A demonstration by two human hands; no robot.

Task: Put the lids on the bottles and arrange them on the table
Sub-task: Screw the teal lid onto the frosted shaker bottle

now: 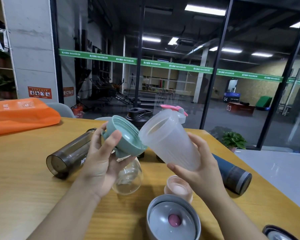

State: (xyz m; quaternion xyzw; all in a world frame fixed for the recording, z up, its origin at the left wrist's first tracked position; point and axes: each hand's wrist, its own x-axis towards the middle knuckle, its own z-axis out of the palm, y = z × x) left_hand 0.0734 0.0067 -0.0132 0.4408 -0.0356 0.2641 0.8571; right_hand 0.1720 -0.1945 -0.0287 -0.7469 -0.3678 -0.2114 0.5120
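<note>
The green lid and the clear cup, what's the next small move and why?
Probably bring the green lid squarely over the clear cup mouth. The left hand holds the lid threads-out beside the open rim, touching only its edge, while the right hand tilts the cup towards it.

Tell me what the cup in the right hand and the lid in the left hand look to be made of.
Frosted cup: probably translucent plastic with a matte finish; the fingers behind it show through dimly. Teal lid: opaque moulded plastic, satin sheen, with screw threads inside its rim.

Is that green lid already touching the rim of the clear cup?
Touching: in the head view the green lid's lower edge meets the frosted shaker cup's rim, but the lid is tilted, not seated.
</note>
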